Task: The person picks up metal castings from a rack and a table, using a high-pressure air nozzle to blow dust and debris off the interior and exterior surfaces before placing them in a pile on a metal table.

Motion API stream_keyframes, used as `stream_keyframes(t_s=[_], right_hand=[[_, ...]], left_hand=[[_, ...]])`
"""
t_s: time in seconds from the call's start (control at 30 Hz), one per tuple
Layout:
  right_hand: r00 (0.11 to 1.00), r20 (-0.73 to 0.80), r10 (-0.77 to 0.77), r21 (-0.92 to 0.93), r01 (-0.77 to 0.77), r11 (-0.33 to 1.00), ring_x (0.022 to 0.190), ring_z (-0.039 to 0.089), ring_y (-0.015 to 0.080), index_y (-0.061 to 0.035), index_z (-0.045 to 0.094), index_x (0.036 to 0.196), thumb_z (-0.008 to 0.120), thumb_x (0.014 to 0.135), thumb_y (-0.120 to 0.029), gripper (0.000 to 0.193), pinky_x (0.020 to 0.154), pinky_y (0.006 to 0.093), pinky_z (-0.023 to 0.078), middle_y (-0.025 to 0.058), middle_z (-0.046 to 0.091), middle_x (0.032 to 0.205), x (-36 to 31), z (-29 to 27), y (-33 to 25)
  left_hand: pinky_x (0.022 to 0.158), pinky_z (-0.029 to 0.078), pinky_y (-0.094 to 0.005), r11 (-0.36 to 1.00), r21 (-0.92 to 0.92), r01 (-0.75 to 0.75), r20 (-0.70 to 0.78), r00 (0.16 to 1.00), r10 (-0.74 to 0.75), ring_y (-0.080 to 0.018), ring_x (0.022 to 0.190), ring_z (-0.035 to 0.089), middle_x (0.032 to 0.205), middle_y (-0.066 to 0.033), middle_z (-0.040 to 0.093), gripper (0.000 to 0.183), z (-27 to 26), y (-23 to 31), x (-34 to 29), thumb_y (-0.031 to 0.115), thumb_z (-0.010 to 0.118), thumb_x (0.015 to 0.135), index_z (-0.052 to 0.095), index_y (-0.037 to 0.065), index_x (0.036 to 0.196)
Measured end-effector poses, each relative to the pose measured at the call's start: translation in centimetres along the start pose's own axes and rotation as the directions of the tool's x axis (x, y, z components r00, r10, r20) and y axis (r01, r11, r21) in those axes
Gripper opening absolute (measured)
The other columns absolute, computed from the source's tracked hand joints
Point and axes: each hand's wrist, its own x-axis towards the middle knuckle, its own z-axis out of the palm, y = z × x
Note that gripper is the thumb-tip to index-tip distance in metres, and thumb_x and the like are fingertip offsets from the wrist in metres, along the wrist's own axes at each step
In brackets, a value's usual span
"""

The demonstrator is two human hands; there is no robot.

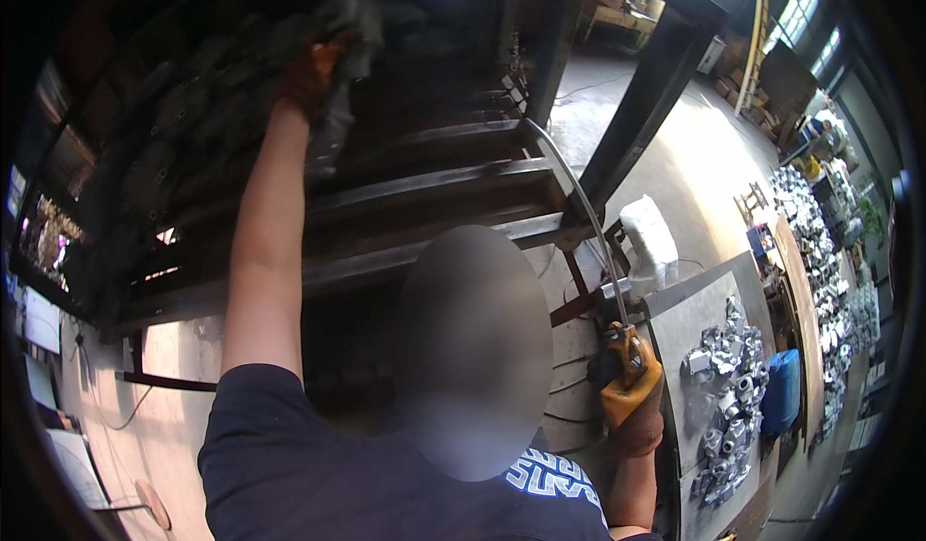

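My left arm reaches far forward into the dark frame. Its orange-brown gloved left hand (316,73) is closed on a long grey metal casting (338,136), both blurred by motion. A heap of dull grey castings (183,107) lies beside that hand, mostly in shadow. On the right, my right hand (634,392) wears a yellow and brown glove. Its fingers wrap round a hand tool (627,348) whose exact kind I cannot make out. From the tool's top a long curved grey hose (593,213) runs up to the frame.
Dark steel beams (424,184) cross ahead, with a slanted post (651,107) at the right. On a grey metal table (675,300) lie several small castings (728,396), near a blue plastic can (782,392). A white sack (649,237) stands beyond. More castings (820,261) line the far right.
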Motion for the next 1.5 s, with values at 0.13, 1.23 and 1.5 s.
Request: stream_keyframes(t_s=[0.13,1.23,1.5], right_hand=[[0.997,0.038,0.060,0.110,-0.064,0.992,0.072,0.057,0.0081,0.0015,0.061,0.099,0.061,0.085,0.002,0.014,0.064,0.0242,0.046,0.0018,0.060,0.078,0.3,0.2,-0.3],[0.901,0.397,-0.176,-0.395,0.341,0.853,0.072,0.065,0.0378,-0.0016,0.063,0.106,0.069,0.079,-0.014,0.030,0.061,0.0389,0.050,0.0199,0.064,0.081,13.3,12.8,-4.5],[0.944,0.185,0.272,0.717,-0.319,0.619,0.069,0.065,0.0265,0.0030,0.063,0.098,0.066,0.078,-0.005,0.022,0.064,0.0333,0.050,0.0129,0.066,0.082,8.3,13.1,-2.4]], left_hand=[[0.102,0.047,-0.0338,0.480,0.873,-0.086,0.101,0.995,-0.006,-0.0215,0.113,0.062,0.115,-0.0112,0.068,0.030,7.4,8.2,-2.0,0.022,0.052,0.098,0.062,0.009,0.123],[0.107,0.028,-0.0687,0.037,0.842,0.538,-0.512,0.820,-0.257,-0.0468,0.142,0.021,0.157,-0.0126,0.023,0.081,-5.0,-3.8,11.4,0.050,0.062,0.087,0.017,0.037,0.154],[0.107,0.038,-0.0541,0.075,0.873,0.482,-0.452,0.857,-0.249,-0.0421,0.142,0.026,0.155,-0.0130,0.030,0.068,-5.6,-5.0,13.0,0.030,0.062,0.087,0.035,0.025,0.149]])
